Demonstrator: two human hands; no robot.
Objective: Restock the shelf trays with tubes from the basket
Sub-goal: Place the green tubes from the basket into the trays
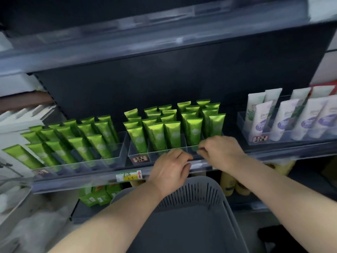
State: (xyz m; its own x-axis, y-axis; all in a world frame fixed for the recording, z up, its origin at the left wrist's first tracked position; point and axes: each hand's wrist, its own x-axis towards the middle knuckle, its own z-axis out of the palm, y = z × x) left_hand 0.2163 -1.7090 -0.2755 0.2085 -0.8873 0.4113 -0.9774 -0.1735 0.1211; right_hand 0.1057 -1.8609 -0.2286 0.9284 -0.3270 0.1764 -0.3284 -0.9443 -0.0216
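Along the shelf's (73,181) front edge sit three clear trays, side by side. At the left end, the left tray (113,159) holds rows of green tubes (82,143), caps down and leaning back to the left. At the middle, the mid tray (138,152), split by clear dividers, holds more green tubes standing nearly upright, several deep. Toward the right end, the right tray (242,128) holds white tubes (284,121) with purple and green prints.

Both my hands are at the mid tray's front wall. My right hand (220,150) is at its front right corner, fingers curled over the rim and gripping it. My left hand (169,170) is just beside it, fingers curled against the front wall and the shelf's rail; I cannot tell whether it grips anything.

Below the shelf's front edge, between my forearms, is the grey basket (191,225), its slotted back wall near my left wrist. A yellow label (129,176) is on the rail, left of my left hand. On the shelf beneath stand green boxes (98,194) and yellow bottles (228,183).
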